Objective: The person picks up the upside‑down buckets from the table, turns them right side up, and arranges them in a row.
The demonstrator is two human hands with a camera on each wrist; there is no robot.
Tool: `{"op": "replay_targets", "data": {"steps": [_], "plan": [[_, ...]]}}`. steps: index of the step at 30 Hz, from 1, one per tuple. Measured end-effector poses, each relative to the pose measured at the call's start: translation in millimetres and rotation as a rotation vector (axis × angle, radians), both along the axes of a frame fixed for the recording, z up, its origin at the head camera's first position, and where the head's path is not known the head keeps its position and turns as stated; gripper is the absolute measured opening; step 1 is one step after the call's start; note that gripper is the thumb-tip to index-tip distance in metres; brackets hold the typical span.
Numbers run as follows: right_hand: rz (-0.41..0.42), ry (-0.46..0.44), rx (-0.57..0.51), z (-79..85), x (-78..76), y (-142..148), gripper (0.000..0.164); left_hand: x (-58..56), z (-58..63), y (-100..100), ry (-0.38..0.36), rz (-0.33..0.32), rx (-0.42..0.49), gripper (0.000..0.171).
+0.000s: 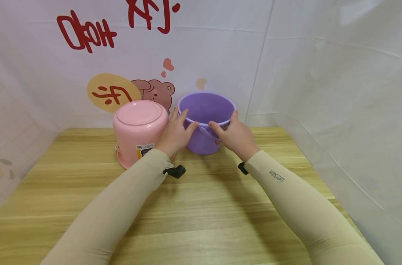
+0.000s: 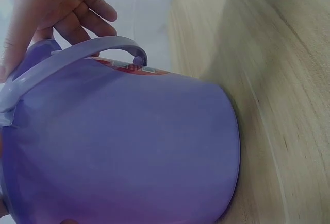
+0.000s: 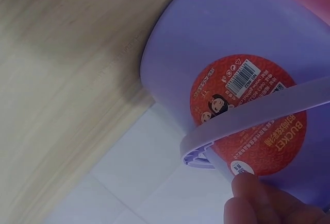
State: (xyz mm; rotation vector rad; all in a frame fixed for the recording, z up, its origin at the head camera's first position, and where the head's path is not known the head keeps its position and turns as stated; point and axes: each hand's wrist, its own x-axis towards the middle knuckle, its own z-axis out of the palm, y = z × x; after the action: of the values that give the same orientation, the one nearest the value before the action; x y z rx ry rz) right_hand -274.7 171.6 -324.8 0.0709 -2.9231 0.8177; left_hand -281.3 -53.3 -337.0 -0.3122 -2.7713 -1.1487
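Observation:
A purple bucket point(image 1: 204, 141) stands upright, mouth up, on the wooden table. My left hand point(image 1: 174, 135) holds its near left rim, thumb at the front and fingers spread along the side. On the near right rim my right hand point(image 1: 238, 138) grips in mirror fashion, its thumb close to the left one. The bucket's handle point(image 2: 105, 44) hangs down against the outer wall. A round red label point(image 3: 281, 152) shows on that wall in the right wrist view, with right-hand fingertips point(image 3: 245, 188) by its edge. Inside the bucket, only purple wall shows.
Left of the purple bucket, a pink bucket point(image 1: 141, 134) stands upside down, close by my left hand and forearm. White sheeting point(image 1: 217, 55) with red lettering and a cartoon bear hangs behind the wooden table point(image 1: 201, 221); pale sheeting flanks both sides.

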Motion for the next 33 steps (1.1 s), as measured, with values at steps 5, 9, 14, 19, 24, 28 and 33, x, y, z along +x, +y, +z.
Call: {"op": "replay_targets", "data": {"steps": [5, 9, 14, 19, 24, 28, 33], "plan": [[0.007, 0.005, -0.013, 0.3, -2.4, -0.5, 0.134, -1.0, 2.4, 1.2, -0.026, 0.005, 0.019, 0.077], [0.007, 0.010, -0.028, 0.8, -4.5, -1.5, 0.133, -2.0, 4.2, 1.8, -0.034, 0.007, 0.024, 0.077], [-0.004, 0.005, -0.036, 2.4, -5.9, -2.8, 0.132, -4.2, 4.7, 2.8, -0.031, 0.008, 0.014, 0.076], [-0.010, -0.003, -0.037, 3.6, -7.9, -4.0, 0.129, -4.4, 6.0, 4.3, -0.036, 0.018, 0.012, 0.074], [-0.015, 0.006, -0.035, 3.3, -11.4, -5.0, 0.126, -6.4, 6.7, 5.7, -0.043, 0.025, 0.017, 0.073], [-0.022, 0.012, -0.029, 2.4, -13.6, -5.3, 0.127, -7.4, 7.7, 6.9, -0.049, 0.030, 0.032, 0.072], [-0.025, 0.011, -0.005, 2.9, -14.2, -5.4, 0.129, -8.0, 8.3, 7.8, -0.048, 0.035, 0.037, 0.072]]}}
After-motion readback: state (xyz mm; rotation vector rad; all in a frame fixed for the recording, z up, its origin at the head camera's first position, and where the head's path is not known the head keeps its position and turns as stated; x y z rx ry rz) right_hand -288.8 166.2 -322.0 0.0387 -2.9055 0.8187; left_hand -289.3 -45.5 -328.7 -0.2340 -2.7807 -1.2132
